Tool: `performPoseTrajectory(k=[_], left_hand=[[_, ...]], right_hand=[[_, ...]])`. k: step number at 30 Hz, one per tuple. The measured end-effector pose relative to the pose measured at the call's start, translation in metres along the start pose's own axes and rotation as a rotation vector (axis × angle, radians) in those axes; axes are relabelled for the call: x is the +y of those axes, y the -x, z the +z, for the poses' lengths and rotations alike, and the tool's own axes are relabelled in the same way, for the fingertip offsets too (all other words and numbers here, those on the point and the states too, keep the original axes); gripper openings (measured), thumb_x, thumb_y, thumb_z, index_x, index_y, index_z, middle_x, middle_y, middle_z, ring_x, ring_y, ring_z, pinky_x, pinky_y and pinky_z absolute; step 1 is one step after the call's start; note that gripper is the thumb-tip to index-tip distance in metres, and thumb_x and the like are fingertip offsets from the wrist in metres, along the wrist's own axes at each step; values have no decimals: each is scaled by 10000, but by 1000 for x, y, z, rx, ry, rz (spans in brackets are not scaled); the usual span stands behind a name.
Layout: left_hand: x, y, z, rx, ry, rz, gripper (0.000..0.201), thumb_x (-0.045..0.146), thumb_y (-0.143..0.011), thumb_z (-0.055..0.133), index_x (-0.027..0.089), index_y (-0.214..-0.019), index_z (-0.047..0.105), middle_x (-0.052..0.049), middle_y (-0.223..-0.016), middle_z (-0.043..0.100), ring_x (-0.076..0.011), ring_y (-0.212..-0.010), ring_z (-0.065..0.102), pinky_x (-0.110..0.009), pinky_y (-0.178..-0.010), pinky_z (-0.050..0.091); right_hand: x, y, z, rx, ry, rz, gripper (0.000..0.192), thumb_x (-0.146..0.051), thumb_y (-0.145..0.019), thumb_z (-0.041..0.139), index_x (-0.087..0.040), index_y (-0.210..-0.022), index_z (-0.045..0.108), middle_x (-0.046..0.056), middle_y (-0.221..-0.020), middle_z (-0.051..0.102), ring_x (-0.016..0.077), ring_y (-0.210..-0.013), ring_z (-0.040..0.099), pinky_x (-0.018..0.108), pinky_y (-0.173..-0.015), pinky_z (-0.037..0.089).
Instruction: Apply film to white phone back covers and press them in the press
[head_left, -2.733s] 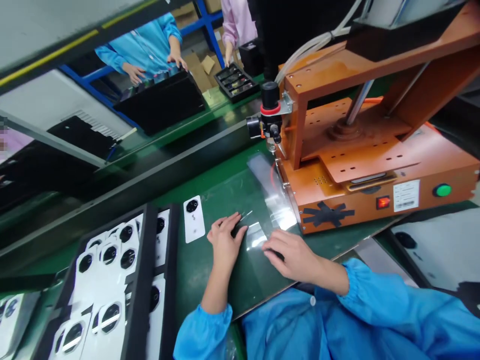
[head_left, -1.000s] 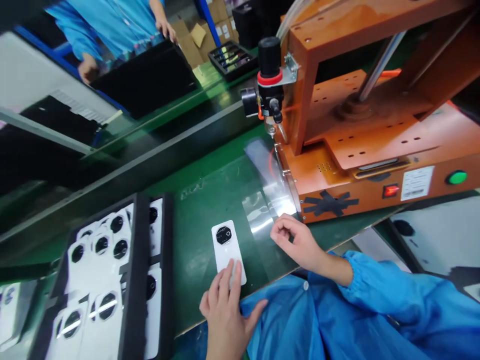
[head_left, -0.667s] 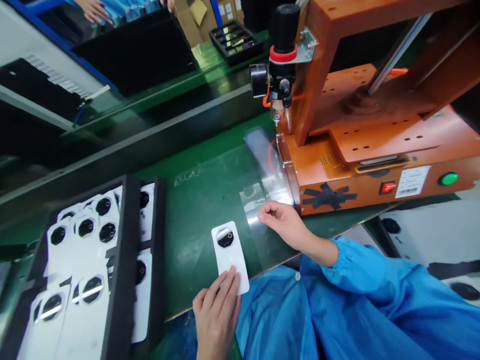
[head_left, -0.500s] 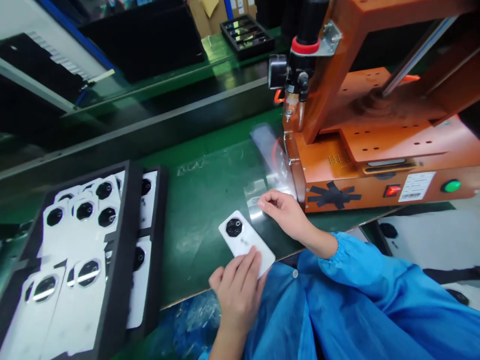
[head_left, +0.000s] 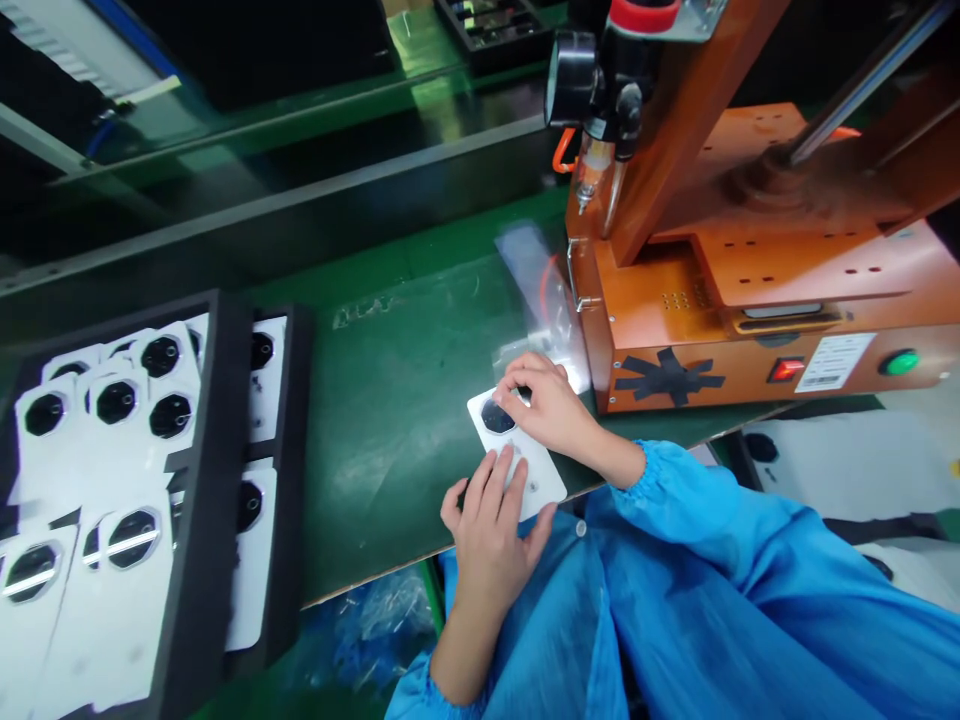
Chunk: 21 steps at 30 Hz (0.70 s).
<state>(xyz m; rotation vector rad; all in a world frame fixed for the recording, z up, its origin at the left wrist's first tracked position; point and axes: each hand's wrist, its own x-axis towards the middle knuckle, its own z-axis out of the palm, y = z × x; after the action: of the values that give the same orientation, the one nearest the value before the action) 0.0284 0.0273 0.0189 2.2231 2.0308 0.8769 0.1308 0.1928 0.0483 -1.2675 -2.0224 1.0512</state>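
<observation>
Head view: tray holds panels (hands on another panel)

Panel: is lying between trays and machine
Trays: are sitting on the desk, left
Machine: is standing right

bright blue smock, gathered cuffs, pale round button

No text is legible; the white label on the orange machine is too small.
</observation>
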Motion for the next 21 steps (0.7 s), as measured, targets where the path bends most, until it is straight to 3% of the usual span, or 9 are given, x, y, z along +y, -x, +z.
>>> performPoseTrajectory(k=[6, 21], left_hand=[[4, -3, 10, 0, -50, -26, 515, 535, -863, 716, 249, -1288, 666, -110, -1326, 693, -307, -1178, 632, -480, -994, 311], [4, -2, 13, 15, -95, -20, 450, 512, -864, 715, 256, -1233, 699, -105, -1266, 716, -297, -1141, 624, -471, -972, 330]], right_hand=[[-1, 6, 2, 3, 33, -8, 88, -199, -909, 658, -195, -831, 699, 20, -1035, 639, 199, -1062, 572, 390, -930, 305], [5, 8, 12, -12, 160, -122, 116, -198, -891, 634, -194, -784, 679, 40, -1002, 647, 219, -1007, 539, 386, -856, 292]])
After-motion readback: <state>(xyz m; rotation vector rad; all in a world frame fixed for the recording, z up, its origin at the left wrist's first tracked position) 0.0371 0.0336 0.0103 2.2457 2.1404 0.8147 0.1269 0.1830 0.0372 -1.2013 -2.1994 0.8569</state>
